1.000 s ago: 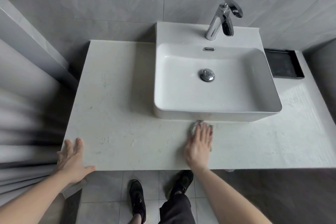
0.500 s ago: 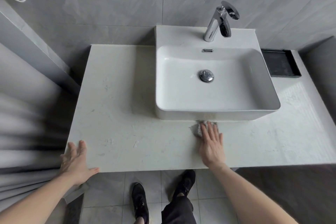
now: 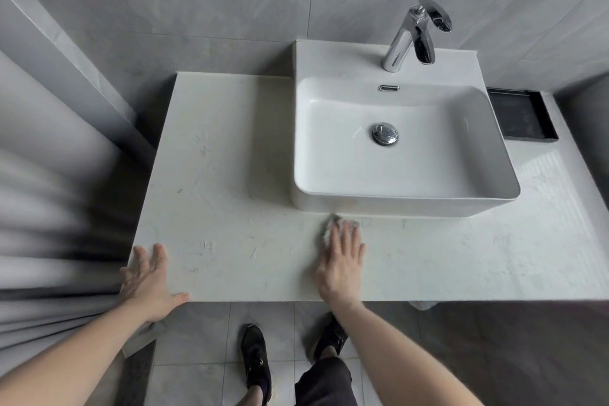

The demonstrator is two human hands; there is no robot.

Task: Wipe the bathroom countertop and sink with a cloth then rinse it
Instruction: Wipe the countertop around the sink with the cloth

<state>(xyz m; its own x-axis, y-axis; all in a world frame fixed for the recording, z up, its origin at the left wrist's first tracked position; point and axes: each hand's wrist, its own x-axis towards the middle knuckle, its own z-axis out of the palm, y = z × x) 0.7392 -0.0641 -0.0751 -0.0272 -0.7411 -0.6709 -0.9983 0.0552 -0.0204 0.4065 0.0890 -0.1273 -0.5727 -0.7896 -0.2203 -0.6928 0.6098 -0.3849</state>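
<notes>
**Wiping in front of the sink**

My right hand (image 3: 341,260) lies flat with straight fingers, pressing the cloth (image 3: 331,224) onto the bench (image 3: 237,181) just in front of the sink (image 3: 405,204), near its front left corner. My left hand (image 3: 148,277) rests open, fingers spread, on the bench corner well left of the sink. The faucet (image 3: 412,36) stands behind the sink's bowl
</notes>
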